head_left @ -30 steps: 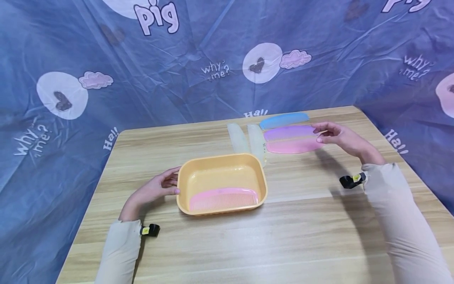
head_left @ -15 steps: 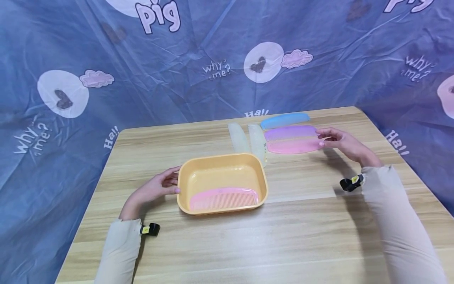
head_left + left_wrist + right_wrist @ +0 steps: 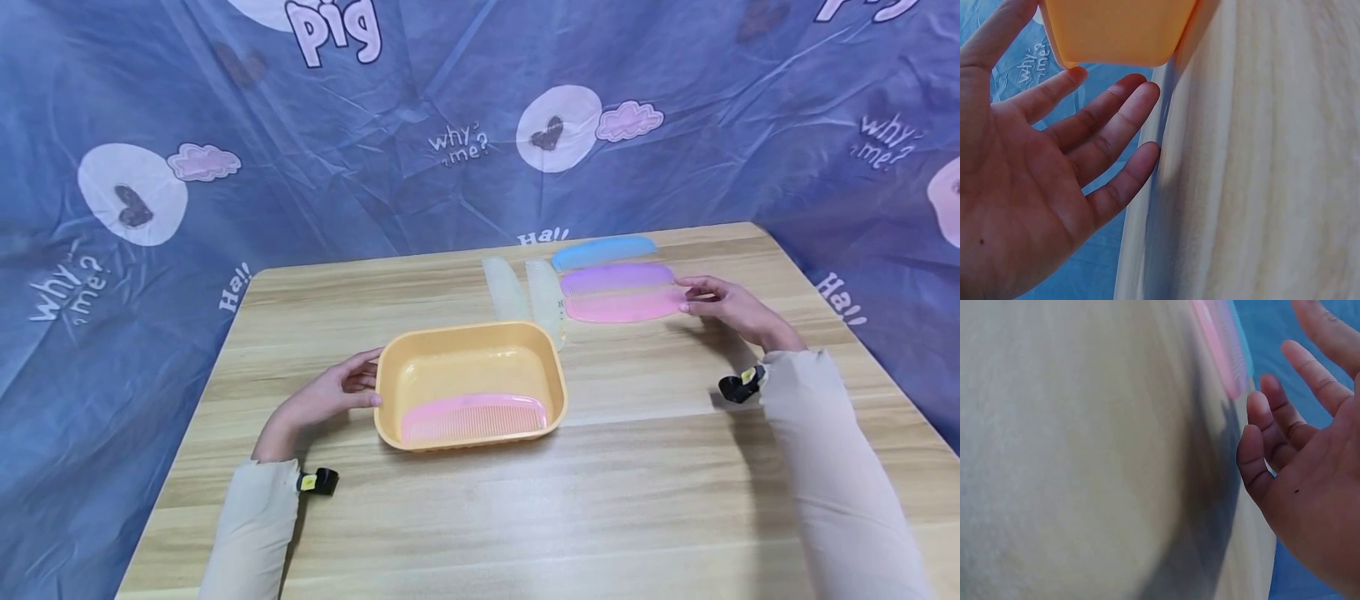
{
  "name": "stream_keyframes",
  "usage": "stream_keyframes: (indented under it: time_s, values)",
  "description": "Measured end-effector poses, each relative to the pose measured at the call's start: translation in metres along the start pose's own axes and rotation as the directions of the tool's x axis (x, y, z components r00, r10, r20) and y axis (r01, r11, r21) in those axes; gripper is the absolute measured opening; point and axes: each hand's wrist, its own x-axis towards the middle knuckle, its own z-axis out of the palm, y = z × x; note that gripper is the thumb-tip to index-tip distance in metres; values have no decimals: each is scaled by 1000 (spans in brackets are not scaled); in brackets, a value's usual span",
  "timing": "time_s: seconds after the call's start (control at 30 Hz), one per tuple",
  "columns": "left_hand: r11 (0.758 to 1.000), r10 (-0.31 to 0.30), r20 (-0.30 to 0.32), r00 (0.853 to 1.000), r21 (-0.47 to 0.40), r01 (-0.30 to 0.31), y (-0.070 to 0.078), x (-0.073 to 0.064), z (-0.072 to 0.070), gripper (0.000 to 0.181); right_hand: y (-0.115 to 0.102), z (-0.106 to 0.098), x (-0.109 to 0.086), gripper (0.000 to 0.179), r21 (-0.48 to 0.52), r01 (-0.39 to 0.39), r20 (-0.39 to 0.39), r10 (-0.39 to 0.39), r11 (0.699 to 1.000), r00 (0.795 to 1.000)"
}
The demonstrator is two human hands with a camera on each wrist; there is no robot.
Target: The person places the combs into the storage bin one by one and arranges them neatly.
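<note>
My left hand rests at the left end of a yellow plastic basin, thumb at its near side and fingers toward the back. In the left wrist view its fingers are spread and mostly straight beside the basin. A pink comb lies inside, along the front wall. My right hand is at the right end of a purple comb and a second pink comb. Its loosely bent fingers are beside the comb ends in the right wrist view.
Behind the purple comb lies a blue comb. Two pale translucent combs point away from the basin, their near ends by its back rim. A blue printed cloth hangs behind the wooden table.
My right hand has drawn slightly right and toward me, from over the purple comb's end to beside it. The left hand, basin and combs stay in place.
</note>
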Motion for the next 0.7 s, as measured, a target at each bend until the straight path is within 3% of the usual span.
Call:
stream_keyframes:
  time_s: [0.4, 0.7]
  values:
    - [1000, 6, 3, 1000, -11, -6, 2, -2, 0, 80, 7, 4, 2, 66, -49, -38, -29, 37, 998, 999]
    - [1000, -3, 1, 1000, -1, 3, 0, -1, 0, 79, 7, 6, 6, 71, -113, -55, 2, 56, 992, 998]
